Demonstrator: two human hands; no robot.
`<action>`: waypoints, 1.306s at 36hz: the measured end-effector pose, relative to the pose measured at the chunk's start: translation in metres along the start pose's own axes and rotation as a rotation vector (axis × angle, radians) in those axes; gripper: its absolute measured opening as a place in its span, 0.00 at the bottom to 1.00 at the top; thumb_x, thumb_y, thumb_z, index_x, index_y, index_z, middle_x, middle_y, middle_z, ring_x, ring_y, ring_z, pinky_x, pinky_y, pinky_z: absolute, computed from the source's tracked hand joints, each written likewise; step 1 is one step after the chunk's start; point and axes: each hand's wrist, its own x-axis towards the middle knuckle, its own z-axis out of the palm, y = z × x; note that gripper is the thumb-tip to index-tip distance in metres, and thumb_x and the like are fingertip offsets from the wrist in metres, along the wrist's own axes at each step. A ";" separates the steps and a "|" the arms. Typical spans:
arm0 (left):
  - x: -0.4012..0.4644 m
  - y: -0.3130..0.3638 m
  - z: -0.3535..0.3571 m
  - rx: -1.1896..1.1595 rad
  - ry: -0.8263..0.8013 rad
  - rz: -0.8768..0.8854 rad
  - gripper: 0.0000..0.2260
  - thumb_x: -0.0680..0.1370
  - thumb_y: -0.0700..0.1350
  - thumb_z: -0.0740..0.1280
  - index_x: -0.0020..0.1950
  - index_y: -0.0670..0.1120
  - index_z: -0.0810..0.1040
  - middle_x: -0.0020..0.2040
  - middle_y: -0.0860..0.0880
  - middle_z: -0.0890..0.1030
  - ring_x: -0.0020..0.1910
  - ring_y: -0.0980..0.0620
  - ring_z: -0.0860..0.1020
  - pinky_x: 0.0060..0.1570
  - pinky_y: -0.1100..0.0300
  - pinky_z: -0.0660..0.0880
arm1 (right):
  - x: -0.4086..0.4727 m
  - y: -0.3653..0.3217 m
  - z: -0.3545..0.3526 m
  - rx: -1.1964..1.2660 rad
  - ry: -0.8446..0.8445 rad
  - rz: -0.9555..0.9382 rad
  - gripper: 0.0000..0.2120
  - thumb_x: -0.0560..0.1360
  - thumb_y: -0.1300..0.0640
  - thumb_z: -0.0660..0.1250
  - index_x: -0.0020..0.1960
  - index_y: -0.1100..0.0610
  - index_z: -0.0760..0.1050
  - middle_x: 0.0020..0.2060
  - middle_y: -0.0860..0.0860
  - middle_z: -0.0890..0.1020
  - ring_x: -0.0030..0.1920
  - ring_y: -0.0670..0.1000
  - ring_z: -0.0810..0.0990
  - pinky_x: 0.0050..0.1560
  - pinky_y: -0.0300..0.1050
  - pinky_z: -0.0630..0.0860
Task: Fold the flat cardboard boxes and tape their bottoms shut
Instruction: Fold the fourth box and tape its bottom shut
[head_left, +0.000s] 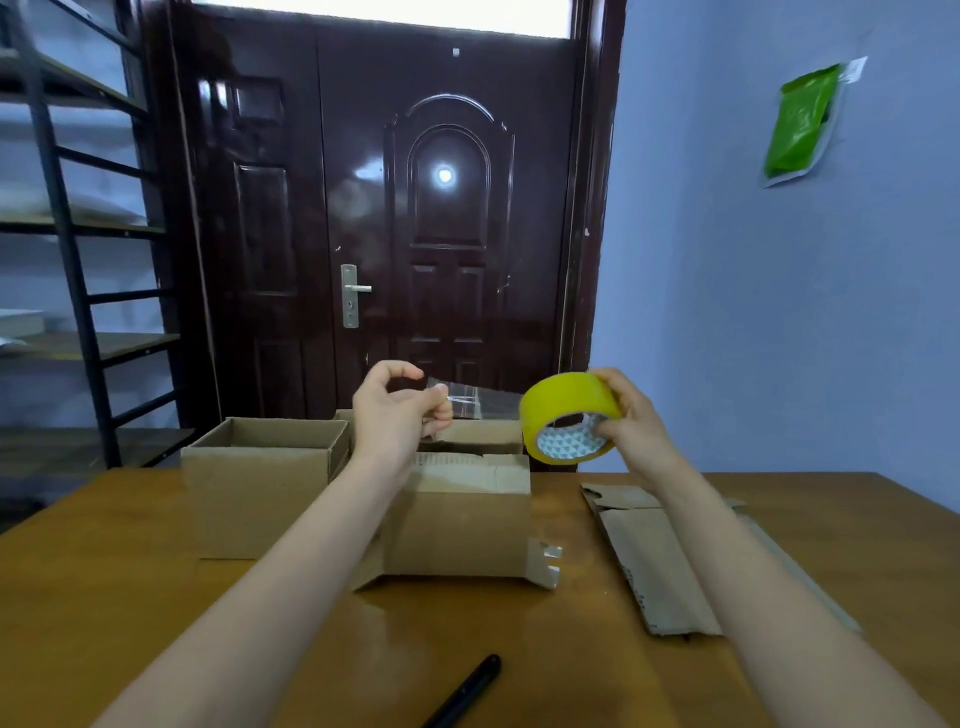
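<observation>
The right hand (631, 421) grips the yellow tape roll (569, 415) with its fingers (602, 428) curled round the rim and into the core, while the left hand (400, 410) pinches the free end of a clear tape strip (478, 399) between thumb and fingertips, both held up in the air above the folded box (457, 519) on the counter (519, 649). The likeliest trouble is the strip itself: stretched loose between the hands, it could sag, twist and stick to itself, or catch a box flap before it is lined up (clear tape is hard to see against the dark door behind). A slack pinch at the left could also let the end snap back onto the roll. The strip runs roughly left to right, its long axis nearly level, dipping a little toward the roll; the roll's open core faces down and toward the camera. The box lies just below, flaps toward the viewer, its seam apparently still untaped. More flat cardboard (660, 561) waits to the right, and an open-topped box (260, 483) stands to the left.
</observation>
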 end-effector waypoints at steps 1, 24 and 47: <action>0.001 0.002 -0.002 0.014 -0.008 0.014 0.11 0.74 0.30 0.68 0.50 0.43 0.71 0.34 0.40 0.79 0.34 0.48 0.78 0.39 0.57 0.81 | 0.001 0.000 -0.003 -0.065 -0.014 -0.007 0.24 0.61 0.67 0.60 0.53 0.46 0.71 0.48 0.54 0.74 0.50 0.54 0.74 0.43 0.45 0.72; 0.035 0.001 -0.036 0.442 -0.074 -0.221 0.05 0.74 0.37 0.71 0.48 0.37 0.80 0.42 0.40 0.82 0.39 0.50 0.82 0.36 0.63 0.81 | 0.031 -0.023 -0.008 -0.277 0.424 -0.206 0.14 0.71 0.68 0.66 0.54 0.55 0.78 0.47 0.50 0.80 0.49 0.50 0.78 0.45 0.32 0.71; 0.058 0.007 -0.042 0.249 -0.105 -0.504 0.01 0.75 0.36 0.69 0.45 0.39 0.80 0.31 0.46 0.83 0.29 0.54 0.82 0.27 0.63 0.79 | 0.028 -0.008 -0.014 -0.767 0.227 -0.254 0.16 0.73 0.69 0.63 0.60 0.59 0.74 0.49 0.54 0.77 0.46 0.54 0.73 0.42 0.44 0.67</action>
